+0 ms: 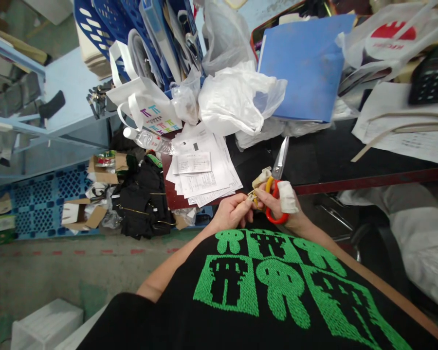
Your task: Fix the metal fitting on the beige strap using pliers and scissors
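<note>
Right hand [277, 204] is gripping scissors [277, 182] by the handles, blades pointing up over the table's [350, 155] front edge. Left hand [233, 211] is pinching a small item, too tiny to identify, touching the right. Papers [200, 170] are lying just left; clutter is crowding the far edge.

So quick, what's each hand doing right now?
Left hand: closed, pinching something small that cannot be made out.
Right hand: closed, fingers through the handles of the scissors, blades pointing away over the table.

Only large letters "TT" are readable on the white tote bag [146, 104].
</note>
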Demonstrator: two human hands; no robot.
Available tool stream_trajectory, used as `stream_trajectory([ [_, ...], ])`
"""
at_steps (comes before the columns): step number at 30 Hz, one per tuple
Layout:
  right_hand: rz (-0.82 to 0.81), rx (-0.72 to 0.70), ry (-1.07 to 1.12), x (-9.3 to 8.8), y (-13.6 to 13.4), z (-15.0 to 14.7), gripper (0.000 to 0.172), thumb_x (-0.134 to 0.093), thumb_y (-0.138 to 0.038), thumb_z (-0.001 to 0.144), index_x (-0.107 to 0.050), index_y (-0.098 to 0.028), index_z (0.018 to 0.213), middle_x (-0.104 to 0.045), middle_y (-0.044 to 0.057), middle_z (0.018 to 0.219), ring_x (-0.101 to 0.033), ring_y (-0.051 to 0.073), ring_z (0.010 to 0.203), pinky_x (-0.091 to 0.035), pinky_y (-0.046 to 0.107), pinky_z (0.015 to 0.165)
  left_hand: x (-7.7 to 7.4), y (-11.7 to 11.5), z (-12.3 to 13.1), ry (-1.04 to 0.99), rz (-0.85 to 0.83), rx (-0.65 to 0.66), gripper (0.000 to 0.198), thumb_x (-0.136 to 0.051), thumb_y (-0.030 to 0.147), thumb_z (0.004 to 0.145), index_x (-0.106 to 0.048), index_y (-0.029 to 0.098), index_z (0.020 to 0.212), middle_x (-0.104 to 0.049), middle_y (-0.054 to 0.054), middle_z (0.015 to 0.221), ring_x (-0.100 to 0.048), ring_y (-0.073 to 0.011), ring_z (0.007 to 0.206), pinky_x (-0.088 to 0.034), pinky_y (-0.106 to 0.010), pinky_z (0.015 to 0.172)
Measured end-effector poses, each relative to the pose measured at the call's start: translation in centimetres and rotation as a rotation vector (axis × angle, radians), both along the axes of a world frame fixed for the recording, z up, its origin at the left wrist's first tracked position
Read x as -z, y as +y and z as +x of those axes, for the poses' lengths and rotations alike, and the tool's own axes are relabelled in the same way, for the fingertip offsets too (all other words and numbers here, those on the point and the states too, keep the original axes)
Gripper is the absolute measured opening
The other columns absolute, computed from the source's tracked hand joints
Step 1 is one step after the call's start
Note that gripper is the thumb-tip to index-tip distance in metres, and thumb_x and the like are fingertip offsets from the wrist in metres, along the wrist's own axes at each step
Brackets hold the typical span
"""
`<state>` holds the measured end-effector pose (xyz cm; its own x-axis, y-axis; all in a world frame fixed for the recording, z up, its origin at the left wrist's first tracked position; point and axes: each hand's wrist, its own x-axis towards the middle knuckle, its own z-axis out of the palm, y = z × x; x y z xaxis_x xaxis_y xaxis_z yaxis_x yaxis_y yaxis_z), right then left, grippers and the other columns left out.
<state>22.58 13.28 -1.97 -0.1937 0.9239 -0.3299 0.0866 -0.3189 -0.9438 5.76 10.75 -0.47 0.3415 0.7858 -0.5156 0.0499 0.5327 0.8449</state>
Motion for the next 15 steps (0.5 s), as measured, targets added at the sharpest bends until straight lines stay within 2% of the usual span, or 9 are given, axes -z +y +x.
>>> stream_trajectory([
  [4,0.201,0.028,-0.181,-0.9,0.3,-0.7,0.025,-0.069,-0.042,0.079,-0.056,-0.022,0.070,-0.059,0.000,0.064,-0.054,0.015,0.057,-0.047,0.029,0.057,0.0,0.5,0.0,0.055,0.013,-0.060,0.037,-0.049,0.052,0.087,-0.057,0.017,0.080,-0.056,0.003,0.057,-0.044,-0.0060,0.039,-0.031,-0.019,0.040],
  [7,0.290,0.028,-0.300,-0.9,0.4,-1.3,0.024,-0.067,-0.040,0.079,-0.054,-0.023,0.068,-0.059,0.000,0.063,-0.053,0.015,0.055,-0.046,0.029,0.056,0.0,0.8,0.0,0.116,0.028,-0.044,0.037,-0.046,0.050,0.089,-0.054,0.018,0.075,-0.058,0.002,0.060,-0.046,-0.0071,0.042,-0.034,-0.020,0.043],
  [12,0.197,-0.003,-0.247,0.5,0.8,-1.4,0.031,-0.067,-0.047,0.080,-0.055,-0.021,0.069,-0.057,-0.001,0.057,-0.052,0.014,0.051,-0.042,0.027,0.050,0.4,1.3,-0.3,0.389,0.234,0.100,0.031,-0.045,0.041,0.091,-0.052,0.019,0.071,-0.056,0.001,0.062,-0.049,-0.0106,0.055,-0.037,-0.022,0.053],
  [15,0.096,-0.022,-0.167,1.1,0.5,-1.1,0.037,-0.070,-0.052,0.078,-0.054,-0.021,0.066,-0.055,-0.002,0.054,-0.050,0.012,0.047,-0.040,0.025,0.046,1.0,0.8,-0.5,0.229,0.084,0.125,0.034,-0.040,0.046,0.093,-0.050,0.019,0.075,-0.056,0.002,0.060,-0.047,-0.0092,0.047,-0.034,-0.021,0.047],
])
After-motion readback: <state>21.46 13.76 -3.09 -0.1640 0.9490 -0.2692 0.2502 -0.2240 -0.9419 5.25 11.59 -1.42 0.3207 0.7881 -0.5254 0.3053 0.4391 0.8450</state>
